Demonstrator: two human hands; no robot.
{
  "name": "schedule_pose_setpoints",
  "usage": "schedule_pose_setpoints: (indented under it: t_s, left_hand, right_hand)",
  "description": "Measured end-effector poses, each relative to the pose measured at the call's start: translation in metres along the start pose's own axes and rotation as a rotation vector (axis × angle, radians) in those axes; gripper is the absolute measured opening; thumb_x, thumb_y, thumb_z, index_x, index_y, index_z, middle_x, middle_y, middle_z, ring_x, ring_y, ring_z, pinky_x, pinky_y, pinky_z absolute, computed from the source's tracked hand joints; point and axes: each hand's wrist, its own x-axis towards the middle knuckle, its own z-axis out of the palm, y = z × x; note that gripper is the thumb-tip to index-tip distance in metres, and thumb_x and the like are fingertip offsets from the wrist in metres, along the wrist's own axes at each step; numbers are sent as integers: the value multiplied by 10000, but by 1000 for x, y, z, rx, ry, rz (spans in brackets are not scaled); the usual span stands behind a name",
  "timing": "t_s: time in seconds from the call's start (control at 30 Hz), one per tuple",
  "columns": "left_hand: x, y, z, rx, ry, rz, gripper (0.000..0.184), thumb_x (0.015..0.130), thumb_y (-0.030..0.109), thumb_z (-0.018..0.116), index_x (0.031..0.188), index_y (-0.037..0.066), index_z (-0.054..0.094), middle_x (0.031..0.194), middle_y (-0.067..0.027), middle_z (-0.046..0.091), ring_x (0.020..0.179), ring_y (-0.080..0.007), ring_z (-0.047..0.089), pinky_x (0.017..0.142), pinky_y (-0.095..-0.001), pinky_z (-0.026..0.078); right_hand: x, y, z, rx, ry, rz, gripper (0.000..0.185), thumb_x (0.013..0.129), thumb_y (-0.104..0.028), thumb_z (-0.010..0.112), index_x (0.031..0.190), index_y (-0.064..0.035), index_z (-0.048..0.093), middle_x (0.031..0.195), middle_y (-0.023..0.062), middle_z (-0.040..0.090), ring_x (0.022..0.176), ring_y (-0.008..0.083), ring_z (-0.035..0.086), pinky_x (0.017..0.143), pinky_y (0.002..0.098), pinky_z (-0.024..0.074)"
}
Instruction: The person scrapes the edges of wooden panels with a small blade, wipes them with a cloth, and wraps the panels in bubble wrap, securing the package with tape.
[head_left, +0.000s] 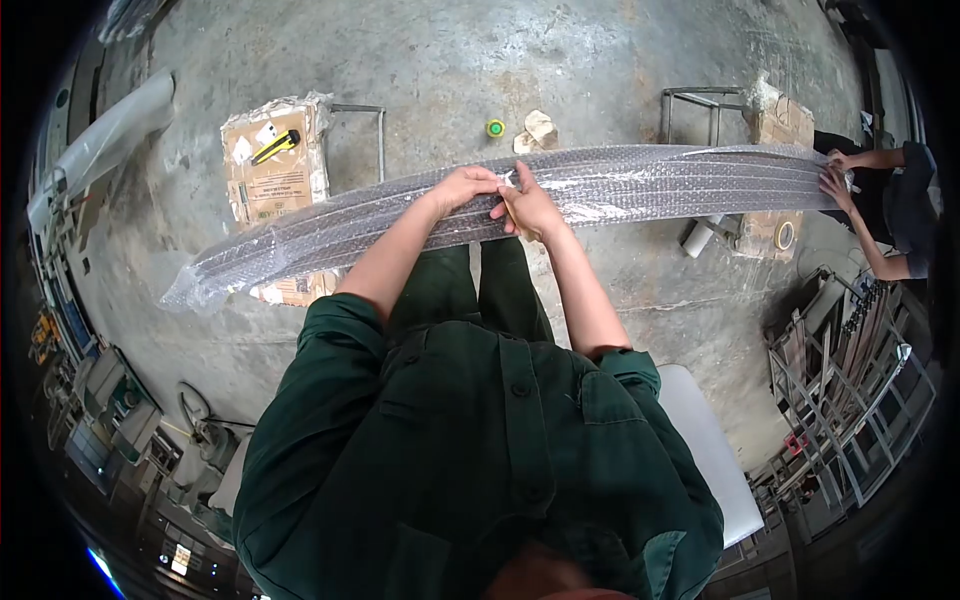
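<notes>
A long bundle wrapped in bubble wrap (640,188) stretches across in front of me, bowed by the lens. My left hand (464,190) rests over its middle, thumb and fingertips pinched on what looks like the end of a clear tape strip (507,181). Close beside it, my right hand (532,207) has its index finger stretched out and its other fingers curled around a yellowish roll of tape (512,212), mostly hidden by the hand. At the bundle's right end, another person's hands (838,180) touch the wrap.
Cardboard-topped stands support the bundle at left (275,180) and right (785,120). A yellow cutter (276,147) lies on the left one, a tape roll (784,235) on the right. A green round object (495,128) and crumpled paper (537,130) are on the floor. Metal frames (850,390) stand at right.
</notes>
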Motion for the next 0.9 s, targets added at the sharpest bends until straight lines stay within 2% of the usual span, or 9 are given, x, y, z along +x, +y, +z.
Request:
schedule_pose_setpoints:
  t_s: [0.13, 0.27, 0.4, 0.43, 0.5, 0.6, 0.7, 0.83, 0.9]
  left_hand:
    - [13, -14, 8, 76, 231, 2, 125, 814, 138, 645, 895, 42, 644, 849, -17, 643, 791, -107, 565, 748, -254, 441]
    - [27, -26, 21, 224, 505, 9, 141, 754, 198, 694, 855, 100, 679, 813, -61, 671, 757, -177, 616, 706, -318, 472]
    - [12, -2, 44, 646, 687, 31, 106, 719, 241, 701, 785, 165, 665, 864, -62, 634, 860, -269, 594, 767, -398, 429]
    - [9, -4, 49, 766, 728, 111, 107, 710, 240, 705, 768, 165, 656, 875, -58, 615, 880, -269, 576, 781, -404, 411]
    - [8, -14, 52, 858, 776, 249, 137, 686, 255, 720, 698, 157, 626, 894, -54, 539, 924, -262, 517, 810, -405, 355]
    - [3, -15, 53, 902, 759, 320, 244, 670, 246, 742, 834, 128, 606, 942, -84, 527, 934, -281, 514, 813, -415, 364]
    - [7, -20, 49, 743, 845, 283, 561, 595, 282, 799, 1042, 101, 513, 1041, -102, 482, 1005, -291, 491, 832, -419, 363]
    - [-12, -1, 58, 1056, 660, 264, 947, 446, 361, 864, 1221, 98, 388, 1184, -101, 410, 1129, -289, 428, 889, -432, 342]
    - [-11, -3, 63, 1074, 658, 269, 940, 460, 358, 858, 1231, 101, 387, 1202, -100, 410, 1140, -288, 420, 899, -433, 333]
  right_hand:
    - [3, 3, 10, 104, 57, -6, 683, 919, -160, 491, 1422, -84, 34, 711, 109, 622, 440, 163, 543, 357, 276, 409]
    - [-5, 22, 14, 243, 207, -56, 630, 909, -162, 518, 1384, -53, 119, 681, 119, 603, 457, 173, 560, 365, 274, 421]
    - [-16, 50, 6, 420, 142, 118, 350, 907, -174, 530, 1177, -24, 364, 650, 127, 593, 424, 189, 563, 344, 289, 441]
    - [-17, 64, 5, 489, 142, 144, 170, 915, -181, 517, 989, -35, 473, 627, 119, 594, 414, 185, 566, 329, 283, 438]
    - [-8, 94, -2, 519, 51, 213, 187, 935, -220, 473, 977, -42, 514, 607, 104, 592, 387, 168, 538, 318, 264, 417]
    - [-6, 105, -4, 497, -11, 262, 225, 946, -245, 439, 994, -45, 530, 596, 98, 583, 363, 168, 512, 305, 266, 392]
    - [-2, 107, -5, 448, 7, 258, 246, 952, -238, 417, 951, -42, 566, 576, 90, 573, 359, 167, 507, 304, 272, 387]
    - [-5, 106, -1, 506, 30, 236, 262, 907, -188, 378, 953, -33, 584, 573, 91, 571, 356, 173, 506, 304, 279, 384]
    - [-4, 103, 2, 493, 64, 249, 294, 853, -196, 377, 979, -32, 587, 559, 68, 543, 351, 163, 465, 311, 269, 363]
